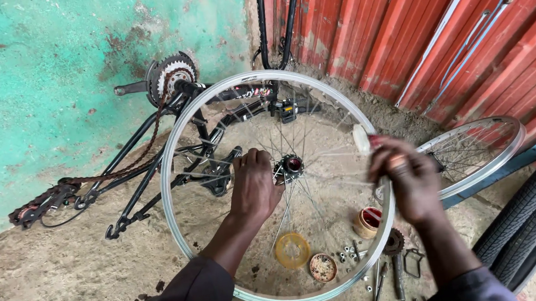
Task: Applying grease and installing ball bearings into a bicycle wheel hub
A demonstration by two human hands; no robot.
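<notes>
Both hands work a bare, tyreless wheel rim [185, 219] upright on the floor: left hand [255, 186] closed by the hub [291, 166], right hand [408, 181] gripping its edge, loose nuts [350, 251] still unfitted.

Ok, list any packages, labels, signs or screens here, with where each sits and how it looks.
No signs or screens.
Tub: small round open container, tan with red inside, on the ground under the right hand.
Yellow lid: round, translucent, flat on the ground inside the rim.
Brown lid: round, speckled inside, right of the yellow one.
</notes>
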